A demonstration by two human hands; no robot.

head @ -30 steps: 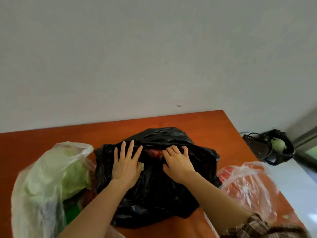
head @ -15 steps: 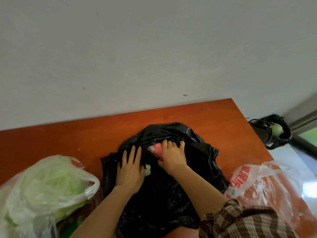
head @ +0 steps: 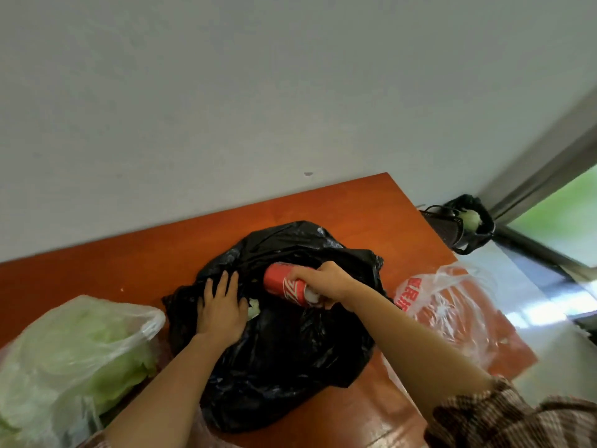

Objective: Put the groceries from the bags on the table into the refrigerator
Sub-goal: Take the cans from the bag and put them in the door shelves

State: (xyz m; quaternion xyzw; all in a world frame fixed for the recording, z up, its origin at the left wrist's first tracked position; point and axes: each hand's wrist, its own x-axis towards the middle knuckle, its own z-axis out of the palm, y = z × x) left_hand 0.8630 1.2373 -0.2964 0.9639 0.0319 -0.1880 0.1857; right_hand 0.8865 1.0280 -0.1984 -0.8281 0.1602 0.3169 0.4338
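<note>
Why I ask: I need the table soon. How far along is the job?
Done: nothing visibly put away yet. In hand: the right hand grips a red can at the mouth of the black bag while the left hand presses that bag. Left: the cabbage bag, the clear bag, and whatever the black bag hides.

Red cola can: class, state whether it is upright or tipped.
Tipped. The red cola can lies nearly sideways in the right hand, just above the open black bag.

Red can (head: 286, 284), black bag (head: 290, 344), orange-brown table (head: 135, 263), plaid sleeve (head: 504, 418).
</note>
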